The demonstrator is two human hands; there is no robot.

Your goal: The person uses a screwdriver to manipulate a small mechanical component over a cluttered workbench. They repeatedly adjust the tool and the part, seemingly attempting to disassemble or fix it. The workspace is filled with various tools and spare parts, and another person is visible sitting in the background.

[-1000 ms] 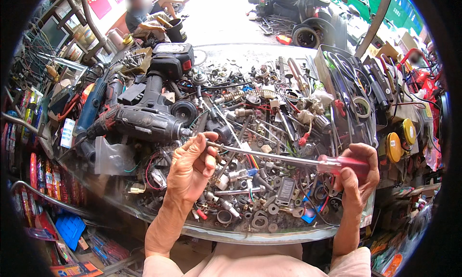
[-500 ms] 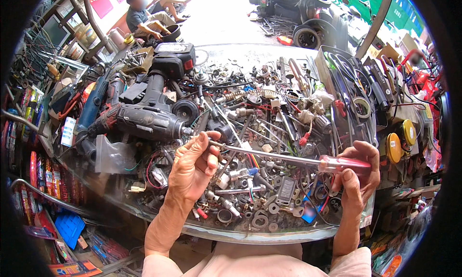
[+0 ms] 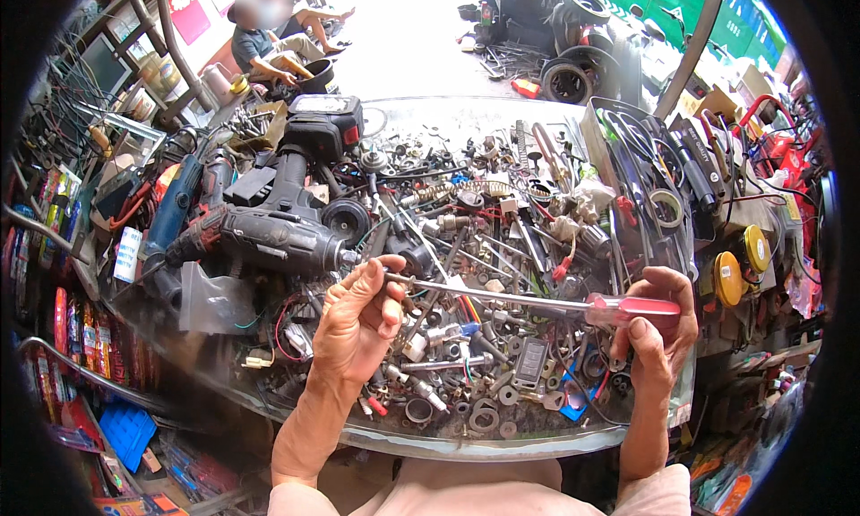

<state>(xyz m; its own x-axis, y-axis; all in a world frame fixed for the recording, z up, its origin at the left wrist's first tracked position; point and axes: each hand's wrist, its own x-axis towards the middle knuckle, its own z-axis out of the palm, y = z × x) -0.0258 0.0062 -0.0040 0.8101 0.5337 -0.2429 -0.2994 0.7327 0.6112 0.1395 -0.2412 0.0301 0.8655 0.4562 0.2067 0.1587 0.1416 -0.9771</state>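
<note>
A long screwdriver [image 3: 520, 297] with a clear red handle lies almost level in the air above the cluttered bench. My right hand [image 3: 658, 332] is wrapped round its handle, thumb along the near side. At the other end, my left hand [image 3: 358, 310] has thumb and fingers closed about the tip of the steel shaft. Whether a small part also sits between those fingertips is hidden. Below the shaft spread loose bolts, sockets, washers [image 3: 484, 419] and wires. A black impact wrench [image 3: 278, 236] rests just left of my left hand.
A clear bin [image 3: 598, 171] of cables and tools stands at the bench's right side. A blue power tool [image 3: 175, 202] lies at the left. Packaged goods hang below on the left. Past the far edge, a person [image 3: 260, 50] sits; tyres [image 3: 566, 81] stand at right.
The whole view has shifted slightly, the bench sitting a little lower in it. Both hands keep their hold on the screwdriver, which has barely moved.
</note>
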